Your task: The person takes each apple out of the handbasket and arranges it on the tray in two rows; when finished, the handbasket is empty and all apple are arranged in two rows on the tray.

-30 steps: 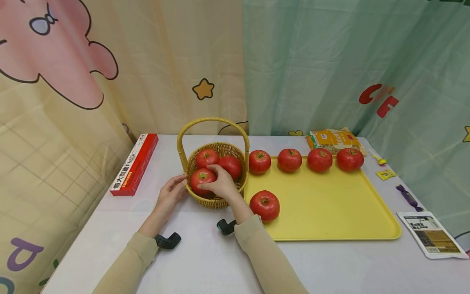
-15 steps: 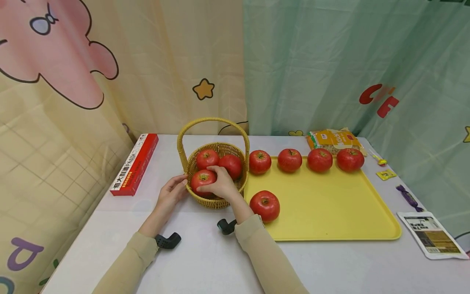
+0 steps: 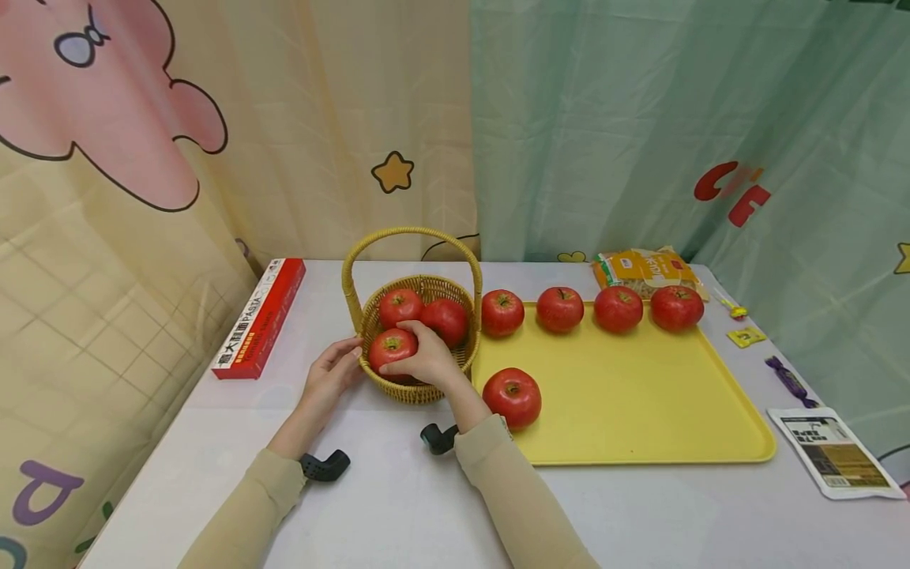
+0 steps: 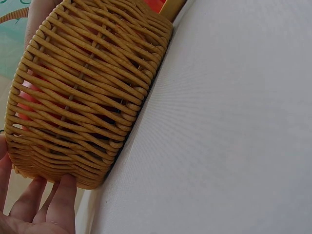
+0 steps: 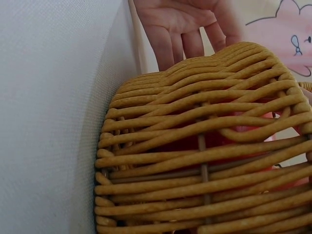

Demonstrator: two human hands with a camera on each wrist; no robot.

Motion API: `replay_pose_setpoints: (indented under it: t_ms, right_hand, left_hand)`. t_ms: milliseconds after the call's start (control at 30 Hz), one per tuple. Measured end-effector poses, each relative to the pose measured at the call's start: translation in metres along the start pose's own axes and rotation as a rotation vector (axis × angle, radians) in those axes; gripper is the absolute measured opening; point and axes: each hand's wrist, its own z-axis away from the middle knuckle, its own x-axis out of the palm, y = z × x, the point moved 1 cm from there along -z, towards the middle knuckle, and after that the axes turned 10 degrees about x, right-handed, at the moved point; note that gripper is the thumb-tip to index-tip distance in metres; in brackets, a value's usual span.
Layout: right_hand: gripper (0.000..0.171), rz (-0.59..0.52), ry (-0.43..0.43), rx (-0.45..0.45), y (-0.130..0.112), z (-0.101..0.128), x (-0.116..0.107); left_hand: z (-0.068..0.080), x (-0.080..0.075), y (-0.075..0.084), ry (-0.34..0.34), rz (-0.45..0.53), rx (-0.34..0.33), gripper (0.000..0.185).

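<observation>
Head view: a white table is seen, with a yellow tray laid to the right of a wicker basket. The basket is woven of golden cane with an arched handle, and its wall is pressed by the straight fingers of the left hand, which lie flat against the weave. Four red apples are lined along the tray's far edge, and a fifth is set at its near left corner. Inside the basket three apples are held; the nearest one, glossy red with a green-brown stem dimple facing up, is gripped by the right hand, whose fingers are curled over its top and side. A red pasta box is left by the curtain.
</observation>
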Motion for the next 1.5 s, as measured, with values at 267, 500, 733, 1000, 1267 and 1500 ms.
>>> replay_pose_setpoints:
  t_ms: [267,500,733,1000,1267,1500]
  right_hand:
    - [0.076,0.014,0.0,-0.014,0.0005,-0.0008,0.0002]
    - [0.076,0.02,-0.003,-0.014,0.0,-0.0011,0.0007]
    - [0.076,0.032,-0.005,-0.034,0.0001,-0.0011,0.0012]
    - [0.075,0.039,0.007,-0.04,0.0012,-0.0001,0.0023]
    - [0.072,0.049,0.041,-0.064,-0.0004,0.0031,0.0014]
    - [0.071,0.037,0.08,-0.086,-0.0011,0.0074,0.0028]
  left_hand:
    - [-0.0001,-0.0004,-0.0004,0.008,0.004,-0.001,0.044]
    - [-0.0005,-0.0003,0.0001,0.008,-0.004,-0.016,0.048]
    - [-0.0007,-0.0002,0.0,0.011,-0.01,-0.014,0.047]
    - [-0.0017,-0.0005,-0.0004,0.004,-0.012,-0.027,0.05]
    - [-0.0022,-0.0004,-0.0013,0.009,-0.002,-0.022,0.049]
    - [-0.0007,-0.001,-0.0018,0.013,0.004,-0.01,0.045]
